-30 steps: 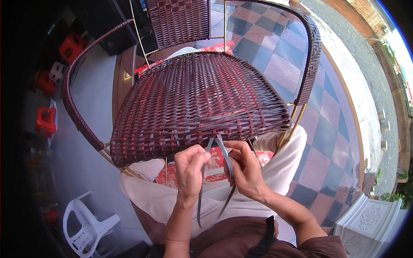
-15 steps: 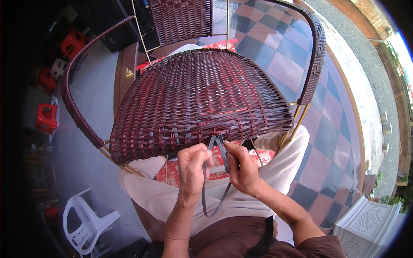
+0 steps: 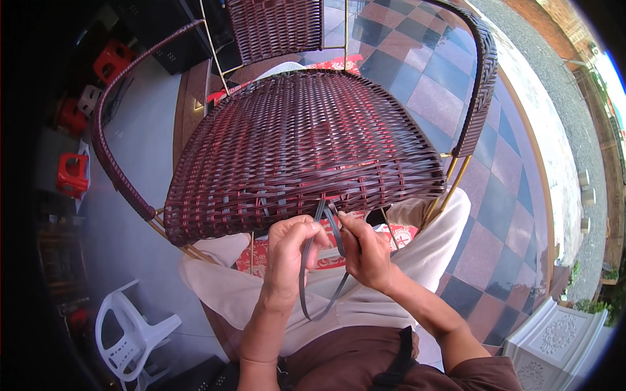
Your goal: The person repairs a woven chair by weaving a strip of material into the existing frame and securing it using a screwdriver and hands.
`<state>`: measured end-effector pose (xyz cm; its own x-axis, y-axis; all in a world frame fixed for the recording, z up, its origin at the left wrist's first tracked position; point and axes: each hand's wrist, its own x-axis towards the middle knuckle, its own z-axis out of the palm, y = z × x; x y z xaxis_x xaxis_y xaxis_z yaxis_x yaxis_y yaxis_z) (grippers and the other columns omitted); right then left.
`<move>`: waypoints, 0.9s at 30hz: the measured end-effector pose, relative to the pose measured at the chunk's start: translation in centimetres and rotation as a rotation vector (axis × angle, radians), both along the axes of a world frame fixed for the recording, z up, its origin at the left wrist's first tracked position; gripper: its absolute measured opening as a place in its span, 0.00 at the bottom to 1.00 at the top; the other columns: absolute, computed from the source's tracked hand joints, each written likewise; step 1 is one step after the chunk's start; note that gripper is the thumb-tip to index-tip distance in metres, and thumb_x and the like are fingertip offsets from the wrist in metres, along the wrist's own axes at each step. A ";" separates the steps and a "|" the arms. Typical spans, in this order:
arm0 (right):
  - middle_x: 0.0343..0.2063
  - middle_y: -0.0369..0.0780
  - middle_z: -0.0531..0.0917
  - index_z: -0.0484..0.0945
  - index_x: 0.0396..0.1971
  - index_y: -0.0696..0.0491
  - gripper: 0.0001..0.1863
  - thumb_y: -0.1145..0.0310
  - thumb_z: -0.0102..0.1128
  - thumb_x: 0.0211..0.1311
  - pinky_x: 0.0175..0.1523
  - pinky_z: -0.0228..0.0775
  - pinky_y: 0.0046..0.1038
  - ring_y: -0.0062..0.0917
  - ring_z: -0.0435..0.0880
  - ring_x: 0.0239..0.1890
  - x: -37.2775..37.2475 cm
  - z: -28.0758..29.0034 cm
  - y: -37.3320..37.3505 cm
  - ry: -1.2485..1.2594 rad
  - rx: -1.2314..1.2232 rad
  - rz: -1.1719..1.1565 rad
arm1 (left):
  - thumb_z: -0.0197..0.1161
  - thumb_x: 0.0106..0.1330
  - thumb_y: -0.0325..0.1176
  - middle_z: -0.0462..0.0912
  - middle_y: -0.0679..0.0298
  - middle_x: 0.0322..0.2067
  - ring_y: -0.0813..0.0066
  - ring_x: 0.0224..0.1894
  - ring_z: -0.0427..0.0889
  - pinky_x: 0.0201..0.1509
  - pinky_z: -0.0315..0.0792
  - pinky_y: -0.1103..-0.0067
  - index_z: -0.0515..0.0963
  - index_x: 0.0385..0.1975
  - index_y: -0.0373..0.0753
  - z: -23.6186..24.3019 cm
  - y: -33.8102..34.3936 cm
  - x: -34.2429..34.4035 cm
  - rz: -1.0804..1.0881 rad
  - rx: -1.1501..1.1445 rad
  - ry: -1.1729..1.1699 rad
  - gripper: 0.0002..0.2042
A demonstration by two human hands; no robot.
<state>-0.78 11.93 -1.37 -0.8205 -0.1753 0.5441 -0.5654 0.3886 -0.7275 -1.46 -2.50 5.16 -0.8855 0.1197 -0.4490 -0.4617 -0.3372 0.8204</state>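
A dark red-brown woven wicker chair (image 3: 300, 137) faces me above my lap, with grey strips (image 3: 336, 294) hanging from the front edge of its seat in a loop. My left hand (image 3: 290, 251) is left of the loop, fingers curled on the strip just below the seat. My right hand (image 3: 365, 251) grips the strip at the right, thumb and index close under the woven edge. The exact point where the strip enters the weave is too small to make out.
A white plastic chair (image 3: 130, 339) stands at lower left, several red stools (image 3: 72, 174) along the left, and a black cabinet (image 3: 156, 32) at upper left. A red patterned mat (image 3: 404, 236) lies beneath the chair. A carved pale pedestal (image 3: 548, 332) is at lower right, beside checked tiles (image 3: 489, 247).
Both hands have moved slightly up toward the seat. The right one pinches higher on the strip, and the hanging strip forms a shorter loop whose bottom has risen.
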 end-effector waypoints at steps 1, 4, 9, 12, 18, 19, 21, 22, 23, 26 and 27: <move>0.32 0.46 0.79 0.68 0.48 0.63 0.23 0.88 0.53 0.48 0.22 0.69 0.29 0.32 0.79 0.24 -0.1 -0.1 0.0 0.047 -0.019 0.001 | 0.47 0.60 0.33 0.67 0.70 0.09 0.88 0.10 0.58 0.14 0.52 0.88 0.74 0.16 0.35 0.0 0.1 0.0 -0.003 0.001 0.001 0.14; 0.29 0.49 0.81 0.70 0.44 0.65 0.17 0.86 0.54 0.53 0.27 0.72 0.26 0.32 0.82 0.23 0.2 0.1 0.0 -0.033 -0.015 0.005 | 0.48 0.64 0.35 0.67 0.71 0.07 0.89 0.09 0.58 0.14 0.51 0.89 0.77 0.19 0.33 0.4 0.0 0.1 -0.023 -0.026 -0.010 0.16; 0.31 0.50 0.81 0.70 0.44 0.64 0.16 0.85 0.54 0.53 0.28 0.73 0.27 0.34 0.83 0.24 0.1 0.0 0.0 0.011 -0.013 -0.018 | 0.46 0.70 0.40 0.67 0.71 0.06 0.90 0.08 0.60 0.14 0.55 0.90 0.77 0.21 0.33 0.5 0.2 0.2 -0.020 -0.242 0.104 0.21; 0.32 0.48 0.80 0.69 0.46 0.63 0.19 0.86 0.54 0.50 0.25 0.71 0.28 0.33 0.81 0.24 0.0 -0.2 -0.1 0.040 -0.006 -0.023 | 0.46 0.70 0.38 0.70 0.69 0.09 0.88 0.09 0.64 0.15 0.59 0.90 0.77 0.26 0.32 0.9 0.5 0.3 0.026 -0.189 0.124 0.18; 0.26 0.45 0.78 0.69 0.47 0.63 0.22 0.88 0.53 0.48 0.22 0.69 0.29 0.32 0.79 0.22 0.0 0.3 -0.2 0.021 -0.053 -0.010 | 0.48 0.69 0.32 0.79 0.63 0.23 0.81 0.25 0.77 0.30 0.70 0.86 0.77 0.35 0.30 -0.9 -0.3 2.2 0.301 -0.376 0.354 0.12; 0.25 0.44 0.78 0.69 0.47 0.64 0.22 0.88 0.53 0.48 0.22 0.68 0.29 0.32 0.78 0.21 -0.1 0.4 -0.3 0.029 -0.070 -0.006 | 0.50 0.68 0.32 0.80 0.61 0.27 0.80 0.31 0.78 0.37 0.72 0.84 0.77 0.37 0.30 -1.3 -1.5 2.6 0.281 -0.366 0.361 0.11; 0.24 0.44 0.78 0.69 0.47 0.64 0.22 0.88 0.53 0.48 0.23 0.68 0.29 0.32 0.78 0.21 0.0 0.3 -0.4 0.029 -0.068 -0.018 | 0.51 0.67 0.32 0.81 0.60 0.28 0.79 0.32 0.79 0.38 0.72 0.83 0.77 0.37 0.30 -1.1 -1.2 2.8 0.223 -0.363 0.316 0.11; 0.24 0.44 0.77 0.69 0.47 0.64 0.22 0.88 0.53 0.48 0.23 0.68 0.29 0.32 0.78 0.21 0.0 0.2 -0.3 0.034 -0.061 -0.027 | 0.53 0.67 0.32 0.81 0.59 0.29 0.78 0.34 0.80 0.40 0.73 0.83 0.77 0.38 0.30 -1.1 -0.9 2.8 0.170 -0.355 0.274 0.11; 0.23 0.44 0.77 0.69 0.48 0.64 0.23 0.89 0.52 0.48 0.23 0.68 0.29 0.32 0.78 0.21 0.2 0.1 -0.2 0.004 -0.058 -0.025 | 0.56 0.65 0.30 0.81 0.58 0.31 0.77 0.37 0.80 0.43 0.73 0.82 0.76 0.38 0.29 -1.2 -0.2 2.6 0.151 -0.275 0.291 0.10; 0.26 0.45 0.78 0.69 0.48 0.63 0.23 0.88 0.53 0.46 0.23 0.69 0.28 0.32 0.80 0.23 0.1 0.1 0.0 0.012 -0.035 -0.021 | 0.58 0.62 0.26 0.82 0.61 0.28 0.81 0.33 0.80 0.38 0.73 0.85 0.77 0.32 0.28 -0.7 1.7 1.8 0.081 -0.440 0.347 0.07; 0.26 0.45 0.78 0.69 0.48 0.63 0.23 0.88 0.53 0.46 0.23 0.69 0.28 0.32 0.80 0.23 0.2 0.2 0.0 0.014 -0.031 -0.018 | 0.58 0.62 0.26 0.82 0.61 0.28 0.81 0.33 0.80 0.38 0.73 0.85 0.77 0.32 0.28 -0.7 1.9 1.5 0.086 -0.436 0.349 0.07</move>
<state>-0.62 11.92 -1.12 -0.8154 -0.1440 0.5607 -0.5692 0.3764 -0.7310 0.05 -0.63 4.48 -0.9887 -0.0903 -0.1201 -0.1243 0.0427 0.9913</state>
